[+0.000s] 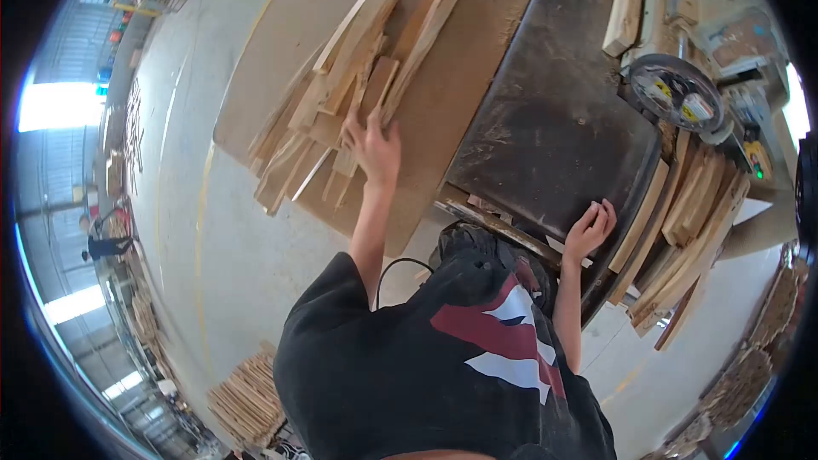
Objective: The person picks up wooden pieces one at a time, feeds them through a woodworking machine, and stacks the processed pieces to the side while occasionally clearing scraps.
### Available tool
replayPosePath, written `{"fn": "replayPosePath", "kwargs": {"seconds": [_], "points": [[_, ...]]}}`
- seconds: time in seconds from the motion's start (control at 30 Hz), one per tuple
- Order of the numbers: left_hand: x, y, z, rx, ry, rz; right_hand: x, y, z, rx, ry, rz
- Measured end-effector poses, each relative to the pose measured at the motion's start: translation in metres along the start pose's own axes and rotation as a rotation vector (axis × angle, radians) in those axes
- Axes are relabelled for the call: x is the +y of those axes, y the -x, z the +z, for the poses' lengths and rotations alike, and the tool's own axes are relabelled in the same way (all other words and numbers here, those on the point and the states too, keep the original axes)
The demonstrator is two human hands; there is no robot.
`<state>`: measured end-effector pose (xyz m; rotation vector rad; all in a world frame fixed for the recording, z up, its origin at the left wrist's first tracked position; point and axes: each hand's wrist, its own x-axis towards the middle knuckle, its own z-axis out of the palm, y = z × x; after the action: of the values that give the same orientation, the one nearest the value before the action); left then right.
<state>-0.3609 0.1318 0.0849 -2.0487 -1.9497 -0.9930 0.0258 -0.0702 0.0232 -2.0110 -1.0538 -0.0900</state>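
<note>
My left hand (373, 149) reaches over a loose pile of rough wooden strips (341, 77) on a brown board (460, 77). Its fingers are spread and touch the near end of a short wooden piece (379, 85). My right hand (590, 228) rests at the near edge of the dark metal machine table (554, 111), its fingers loosely bent and apart, with nothing seen in them. Right of it, more wooden strips (682, 230) lie stacked along the table's side.
A round machine part (677, 94) with yellow labels stands at the table's right edge. A long plank (626, 0) lies beyond it. Stacked wood (247, 396) sits on the floor at lower left. A person (111, 247) is far off at the left.
</note>
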Motion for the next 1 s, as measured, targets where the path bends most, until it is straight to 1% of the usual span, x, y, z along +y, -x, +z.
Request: {"fn": "replayPosePath", "kwargs": {"seconds": [0.03, 0.07, 0.13, 0.17, 0.23, 0.27, 0.33, 0.37, 0.4, 0.43, 0.47, 0.53, 0.57, 0.6, 0.63, 0.67, 0.73, 0.77, 0.8, 0.87, 0.9, 0.97, 1.0], "points": [[-0.012, 0.005, -0.007, -0.046, -0.056, -0.097, 0.000, -0.001, 0.000, -0.004, 0.054, -0.042], [-0.016, 0.014, -0.009, -0.045, -0.066, -0.110, -0.001, -0.002, 0.000, -0.006, 0.106, -0.084], [-0.020, 0.036, -0.011, -0.109, -0.231, -0.017, -0.002, -0.001, 0.001, -0.016, 0.107, -0.109], [-0.021, 0.049, -0.010, -0.113, -0.233, -0.026, -0.003, -0.001, 0.002, -0.015, 0.092, -0.078], [-0.019, 0.071, -0.004, 0.048, -0.343, -0.241, -0.004, -0.002, 0.000, -0.006, 0.084, -0.054], [-0.023, 0.075, -0.004, 0.050, -0.327, -0.239, -0.005, -0.002, 0.001, -0.005, 0.064, -0.040], [-0.041, 0.077, -0.012, 0.099, -0.230, -0.507, -0.004, -0.002, -0.001, 0.017, 0.067, -0.023], [-0.047, 0.071, -0.019, 0.091, -0.209, -0.502, -0.003, -0.003, 0.000, 0.027, 0.078, -0.050], [-0.051, 0.060, -0.031, -0.024, -0.149, -0.454, -0.002, -0.003, 0.001, 0.035, 0.088, -0.076], [-0.050, 0.051, -0.040, -0.138, -0.094, -0.399, -0.002, -0.003, 0.001, 0.029, 0.077, -0.058], [-0.043, 0.044, -0.042, -0.146, -0.080, -0.385, -0.002, -0.002, 0.002, 0.043, 0.090, -0.049], [-0.029, 0.036, -0.045, -0.411, 0.127, -0.324, 0.000, -0.002, 0.001, 0.006, 0.080, -0.057], [-0.019, 0.038, -0.043, -0.429, 0.145, -0.313, -0.001, -0.001, 0.002, 0.025, 0.060, -0.062], [-0.004, 0.043, -0.038, -0.479, 0.634, -0.422, 0.001, -0.002, 0.001, 0.018, 0.072, -0.080], [0.012, 0.045, -0.033, -0.512, 1.126, -0.522, -0.001, -0.003, 0.000, 0.023, 0.049, -0.054], [0.030, 0.048, -0.030, -0.536, 1.144, -0.509, -0.005, -0.003, 0.001, 0.032, 0.027, -0.023], [0.066, 0.061, -0.027, -0.573, 1.213, -0.475, -0.008, -0.004, 0.000, 0.055, 0.060, 0.010], [0.077, 0.074, -0.021, -0.606, 1.144, -0.373, -0.007, -0.004, 0.000, 0.045, 0.046, -0.003], [0.087, 0.082, -0.009, -0.641, 1.162, -0.358, -0.004, -0.004, -0.002, 0.035, 0.033, -0.019], [0.114, 0.088, 0.011, -0.815, 0.737, 0.156, -0.004, -0.005, -0.004, 0.068, 0.047, -0.045], [0.129, 0.090, 0.016, -0.833, 0.755, 0.185, -0.007, -0.004, -0.005, 0.087, -0.002, 0.015], [0.161, 0.090, 0.024, -0.973, 0.459, 0.456, -0.004, -0.005, -0.008, 0.094, 0.039, -0.001], [0.175, 0.091, 0.027, -0.982, 0.468, 0.493, -0.005, -0.004, -0.008, 0.102, 0.035, 0.001]]}}
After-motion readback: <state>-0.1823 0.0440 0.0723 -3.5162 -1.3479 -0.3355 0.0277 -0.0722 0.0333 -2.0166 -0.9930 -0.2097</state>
